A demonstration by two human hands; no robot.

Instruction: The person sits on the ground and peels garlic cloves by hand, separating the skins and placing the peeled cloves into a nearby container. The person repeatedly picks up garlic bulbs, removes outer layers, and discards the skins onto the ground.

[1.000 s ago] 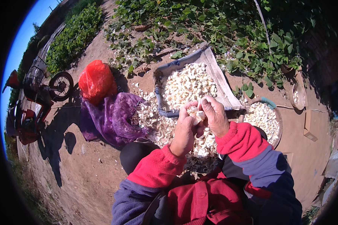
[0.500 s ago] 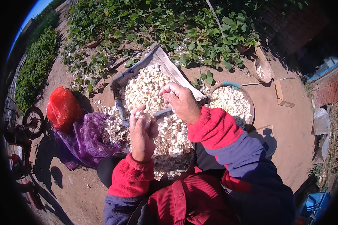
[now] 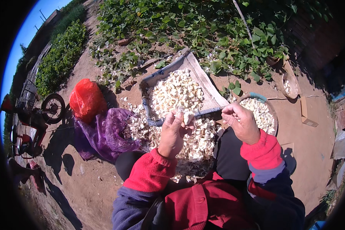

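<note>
My left hand (image 3: 173, 132) is closed around a pale, partly peeled garlic bulb (image 3: 188, 117), held up by the thumb and fingertips. It is above the near edge of a cloth-lined tray (image 3: 207, 77) that holds loose garlic cloves (image 3: 176, 92). To the right, my right hand (image 3: 242, 122) has its thumb and fingers pinched together near the tray's right corner. Whatever may be between those fingertips is too small to make out. Beneath both hands spreads a heap of garlic skins (image 3: 197, 143), reaching toward my knees.
A round basket (image 3: 275, 119) of pale garlic pieces stands beyond my right hand. At left lie a purple mesh sack (image 3: 113, 132) and a red plastic bag (image 3: 87, 100), with a motorcycle (image 3: 32, 122) farther out. Leafy vines (image 3: 188, 27) grow behind the tray; a cardboard box (image 3: 307, 113) is at right.
My right hand has moved from over the cloves to the right, away from the left hand. The left hand still holds the garlic. The whole view has shifted as the head turned left.
</note>
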